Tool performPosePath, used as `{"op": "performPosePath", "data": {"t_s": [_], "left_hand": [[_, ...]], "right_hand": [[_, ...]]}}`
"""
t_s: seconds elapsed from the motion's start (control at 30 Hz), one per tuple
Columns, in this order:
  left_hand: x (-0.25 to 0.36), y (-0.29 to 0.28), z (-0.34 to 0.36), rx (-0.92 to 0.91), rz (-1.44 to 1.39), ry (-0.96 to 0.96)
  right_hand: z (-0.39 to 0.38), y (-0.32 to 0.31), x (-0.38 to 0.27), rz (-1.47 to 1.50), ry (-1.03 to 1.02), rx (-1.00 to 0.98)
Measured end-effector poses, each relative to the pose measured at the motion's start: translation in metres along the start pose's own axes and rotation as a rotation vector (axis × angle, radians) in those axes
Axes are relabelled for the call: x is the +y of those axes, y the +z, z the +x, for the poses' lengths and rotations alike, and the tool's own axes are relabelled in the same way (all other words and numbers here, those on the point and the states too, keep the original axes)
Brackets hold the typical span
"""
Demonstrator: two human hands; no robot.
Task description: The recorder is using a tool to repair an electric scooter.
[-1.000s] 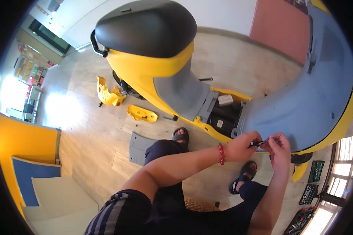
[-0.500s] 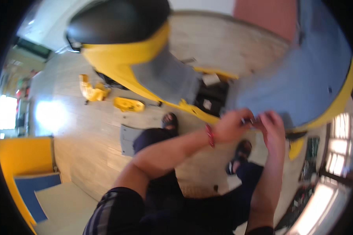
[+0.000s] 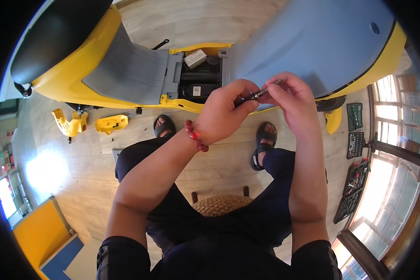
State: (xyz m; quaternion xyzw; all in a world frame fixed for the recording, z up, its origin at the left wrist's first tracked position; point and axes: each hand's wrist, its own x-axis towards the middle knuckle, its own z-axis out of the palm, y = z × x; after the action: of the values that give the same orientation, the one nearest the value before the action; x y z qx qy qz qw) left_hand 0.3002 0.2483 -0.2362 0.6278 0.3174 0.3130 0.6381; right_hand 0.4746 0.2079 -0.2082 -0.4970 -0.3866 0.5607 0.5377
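Observation:
Both hands meet over the near side of a yellow and grey scooter (image 3: 126, 77). My left hand (image 3: 224, 112), with a red bead bracelet (image 3: 194, 135) on its wrist, is closed around a slim dark tool with a metal shaft, which looks like a screwdriver (image 3: 257, 95). The fingers of my right hand (image 3: 291, 100) pinch the tool's thin pointed end. Just left of the hands, the scooter's floorboard has an open compartment (image 3: 178, 74). Inside it are a silver box (image 3: 195, 59) and a black unit with a white label (image 3: 198, 91).
Yellow body parts (image 3: 111, 124) lie on the wooden floor at left, and another yellow piece (image 3: 333, 121) at right. Open tool cases (image 3: 354, 179) line the right side. A woven stool (image 3: 221, 205) is beneath me. The scooter's black seat (image 3: 51, 42) stands at upper left.
The view has shifted, and the scooter now appears farther left and higher. Both hands stay together on the tool, whose metal shaft shows more plainly now.

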Motion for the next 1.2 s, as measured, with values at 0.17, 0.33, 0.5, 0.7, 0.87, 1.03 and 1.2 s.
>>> {"op": "performPosePath", "data": {"t_s": [0.17,0.33,0.5,0.7,0.87,1.03,1.2], "left_hand": [[-0.002,0.002,0.001,0.000,-0.034,0.035],[-0.003,0.004,0.005,-0.011,-0.144,0.060],[-0.005,0.002,0.006,-0.018,-0.089,0.029],[-0.008,0.006,0.009,0.054,-0.135,0.026],[-0.005,0.008,0.009,0.068,-0.165,0.046],[-0.006,0.007,0.009,0.070,-0.143,0.064],[-0.006,0.004,0.007,0.063,-0.105,0.063]], "right_hand": [[-0.001,-0.002,-0.001,-0.012,-0.046,-0.022],[-0.002,-0.003,-0.004,-0.001,-0.082,-0.007],[-0.004,0.001,-0.003,-0.081,-0.169,0.067],[-0.005,0.002,-0.003,-0.675,-0.416,0.120],[-0.002,0.004,-0.001,-0.697,-0.542,0.171],[-0.004,0.004,-0.004,-0.743,-0.495,0.134],[-0.004,0.007,0.000,-0.422,-0.298,0.186]]}}
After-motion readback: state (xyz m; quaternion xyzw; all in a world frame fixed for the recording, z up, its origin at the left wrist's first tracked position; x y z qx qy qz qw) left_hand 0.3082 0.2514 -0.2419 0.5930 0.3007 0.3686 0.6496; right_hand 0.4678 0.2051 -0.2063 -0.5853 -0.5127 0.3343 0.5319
